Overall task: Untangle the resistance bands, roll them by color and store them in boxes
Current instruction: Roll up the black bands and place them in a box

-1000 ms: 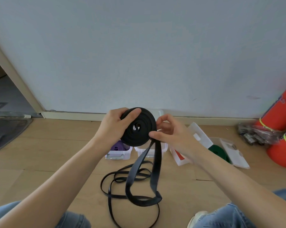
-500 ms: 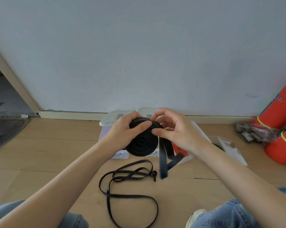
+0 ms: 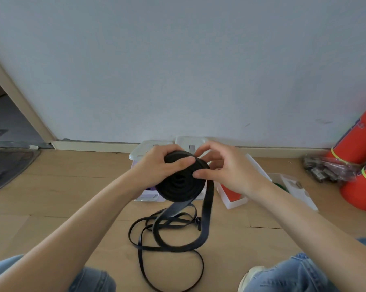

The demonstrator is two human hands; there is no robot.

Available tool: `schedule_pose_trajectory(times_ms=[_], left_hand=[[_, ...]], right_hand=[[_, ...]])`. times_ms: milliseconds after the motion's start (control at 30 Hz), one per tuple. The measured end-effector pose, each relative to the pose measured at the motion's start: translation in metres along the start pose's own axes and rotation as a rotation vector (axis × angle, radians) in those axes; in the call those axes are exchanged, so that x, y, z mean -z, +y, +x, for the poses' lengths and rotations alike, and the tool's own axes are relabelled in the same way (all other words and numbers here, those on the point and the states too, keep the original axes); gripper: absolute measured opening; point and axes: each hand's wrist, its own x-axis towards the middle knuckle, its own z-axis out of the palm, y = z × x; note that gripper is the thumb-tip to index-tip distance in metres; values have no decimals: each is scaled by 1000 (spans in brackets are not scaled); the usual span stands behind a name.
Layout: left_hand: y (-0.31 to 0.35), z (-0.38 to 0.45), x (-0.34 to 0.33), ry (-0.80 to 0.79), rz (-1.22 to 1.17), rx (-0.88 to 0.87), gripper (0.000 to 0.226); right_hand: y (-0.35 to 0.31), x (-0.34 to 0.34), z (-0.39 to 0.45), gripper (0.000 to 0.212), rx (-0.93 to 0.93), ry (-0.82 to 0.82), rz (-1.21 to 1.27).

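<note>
Black roll [image 3: 181, 182]: wound flat coil of black resistance band, held in the air above the wooden floor [image 3: 72, 186], in front of the boxes.
Left hand [image 3: 158, 165]: wraps the roll's upper left edge; thumb lies across the face; firm hold.
Right hand [image 3: 230, 171]: thumb presses the roll's right rim, fingers curled behind; pinching the band there.
Loose tail [image 3: 206, 213]: two strands hang from the roll, blurred, joining loops on the floor.
Thin black band [image 3: 144, 260]: tangled loops on the floor between the knees.
Boxes: purple-band box [image 3: 148, 191] partly hidden behind the roll; red-band box [image 3: 233, 198] just right; green-band box [image 3: 283, 186] further right, lid open.
Orange rolls [image 3: 359, 144]: far right, against the wall.
</note>
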Motion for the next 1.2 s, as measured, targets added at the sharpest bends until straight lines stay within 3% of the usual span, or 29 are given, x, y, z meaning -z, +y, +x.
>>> schedule_pose_trajectory(times_ms=[100,233,400,533,667,733,833,1033,1200], left_hand=[[1,1,-4,121,-37,-13,10],[6,4,3,299,-307,36,18],[4,3,-3,402,-462,76,25],[2,2,-7,355,-406,119,26],[3,1,-1,128,-37,42,20],[1,0,-6,98,86,-3,16],[1,-2,-8,153,-37,28,12],[4,-4,-9,272,-359,141,24],[5,-3,-9,291,-400,200,26]], right_hand=[[1,-2,0,31,-11,35,115],[0,-5,-1,31,-83,92,344],[1,-18,1,24,-76,178,366],[6,-16,2,28,-63,173,337],[4,5,3,27,15,82,181],[3,4,3,28,27,47,150],[4,1,3,28,38,83,211],[6,-7,2,24,-32,172,368],[8,-10,3,20,-103,150,468]])
